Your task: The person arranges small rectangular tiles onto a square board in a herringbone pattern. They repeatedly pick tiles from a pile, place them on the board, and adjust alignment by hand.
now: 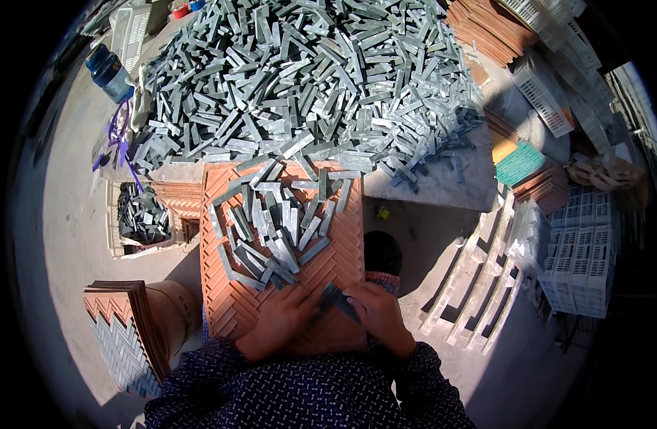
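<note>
An orange-brown tray (335, 257) with a herringbone pattern of slots lies in front of me. Loose grey stone strips (278, 222) are heaped on its middle and far part. Low on the tray, my right hand (377, 311) pinches a dark stone strip (347, 306) between thumb and fingers. Just left of it, my left hand (282, 322) rests over the tray with its fingers curled, tips close to the dark strips between the hands. Whatever those left fingers hold is hidden from view. The nearest loose strips touch the left knuckles.
A large pile of strips (300, 79) covers the table (443, 179) beyond the tray. At left are a crate of dark pieces (144, 214), stacked filled trays (125, 329) and a blue bottle (110, 75). A pallet (478, 272) and white crates (578, 264) stand right.
</note>
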The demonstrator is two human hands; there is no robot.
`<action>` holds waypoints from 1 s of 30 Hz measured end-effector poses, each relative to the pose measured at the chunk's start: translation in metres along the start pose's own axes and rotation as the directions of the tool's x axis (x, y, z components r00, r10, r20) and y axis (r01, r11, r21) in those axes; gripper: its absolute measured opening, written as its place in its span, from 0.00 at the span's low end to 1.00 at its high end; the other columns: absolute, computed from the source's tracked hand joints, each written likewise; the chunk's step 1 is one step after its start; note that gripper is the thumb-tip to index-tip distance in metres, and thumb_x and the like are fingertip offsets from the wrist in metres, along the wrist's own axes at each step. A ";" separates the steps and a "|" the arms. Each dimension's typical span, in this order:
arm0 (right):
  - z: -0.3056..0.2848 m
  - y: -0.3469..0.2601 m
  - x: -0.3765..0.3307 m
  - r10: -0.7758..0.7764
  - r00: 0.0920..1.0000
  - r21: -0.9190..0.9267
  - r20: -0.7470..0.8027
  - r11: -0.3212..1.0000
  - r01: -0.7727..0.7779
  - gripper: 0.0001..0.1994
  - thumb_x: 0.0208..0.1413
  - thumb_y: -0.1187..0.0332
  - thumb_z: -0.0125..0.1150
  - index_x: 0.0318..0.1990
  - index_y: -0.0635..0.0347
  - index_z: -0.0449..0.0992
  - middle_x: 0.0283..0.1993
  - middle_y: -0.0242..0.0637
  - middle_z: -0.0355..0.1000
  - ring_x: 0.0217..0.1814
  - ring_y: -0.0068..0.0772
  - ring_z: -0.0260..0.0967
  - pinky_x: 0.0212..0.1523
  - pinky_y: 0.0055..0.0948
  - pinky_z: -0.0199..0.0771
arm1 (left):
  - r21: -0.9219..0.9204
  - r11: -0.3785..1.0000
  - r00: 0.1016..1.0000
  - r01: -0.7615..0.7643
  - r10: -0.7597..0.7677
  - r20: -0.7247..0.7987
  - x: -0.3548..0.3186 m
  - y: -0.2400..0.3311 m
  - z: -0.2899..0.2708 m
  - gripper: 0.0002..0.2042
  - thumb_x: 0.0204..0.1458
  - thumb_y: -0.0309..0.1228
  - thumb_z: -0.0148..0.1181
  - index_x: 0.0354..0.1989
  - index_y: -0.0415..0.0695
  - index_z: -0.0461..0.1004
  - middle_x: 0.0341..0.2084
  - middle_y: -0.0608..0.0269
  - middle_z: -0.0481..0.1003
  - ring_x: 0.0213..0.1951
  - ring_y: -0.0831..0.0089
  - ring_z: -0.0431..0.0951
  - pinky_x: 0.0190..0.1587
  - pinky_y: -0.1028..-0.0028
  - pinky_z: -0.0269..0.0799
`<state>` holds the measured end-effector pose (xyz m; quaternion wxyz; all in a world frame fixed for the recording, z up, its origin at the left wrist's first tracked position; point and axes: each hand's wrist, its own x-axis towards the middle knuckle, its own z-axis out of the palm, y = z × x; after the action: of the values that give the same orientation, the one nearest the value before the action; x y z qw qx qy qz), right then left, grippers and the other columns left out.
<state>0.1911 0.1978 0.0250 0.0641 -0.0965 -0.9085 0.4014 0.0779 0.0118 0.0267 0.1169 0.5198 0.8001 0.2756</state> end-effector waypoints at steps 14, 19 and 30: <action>-0.017 -0.009 0.042 -0.020 0.999 0.001 0.038 1.000 0.020 0.07 0.45 0.77 0.60 0.35 0.63 0.74 0.32 0.42 0.72 0.34 0.43 0.71 0.34 0.32 0.72 | -0.099 0.994 0.998 0.055 -0.057 -0.013 0.007 0.001 -0.016 0.17 0.40 0.26 0.53 0.43 0.41 0.71 0.35 0.63 0.71 0.35 0.65 0.73 0.37 0.71 0.71; -0.003 -0.004 0.079 -0.256 0.966 -0.046 -0.019 0.966 0.255 0.08 0.45 0.77 0.60 0.35 0.62 0.74 0.37 0.40 0.70 0.35 0.41 0.70 0.32 0.31 0.71 | 0.002 1.000 0.999 -0.019 0.019 -0.043 -0.007 -0.019 -0.036 0.17 0.41 0.25 0.52 0.43 0.41 0.71 0.38 0.60 0.69 0.38 0.65 0.71 0.39 0.71 0.70; -0.002 0.002 0.080 -0.110 0.983 0.034 0.146 0.994 0.106 0.05 0.49 0.74 0.58 0.34 0.63 0.71 0.32 0.39 0.70 0.34 0.38 0.69 0.35 0.30 0.70 | 0.090 0.995 0.998 -0.053 0.051 0.020 -0.004 -0.032 -0.038 0.14 0.41 0.25 0.51 0.40 0.40 0.69 0.40 0.60 0.68 0.41 0.65 0.68 0.42 0.71 0.69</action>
<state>0.1137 0.2189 0.0275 0.0197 -0.0162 -0.9094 0.4151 0.0374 -0.0137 0.0393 0.0932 0.5476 0.7970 0.2372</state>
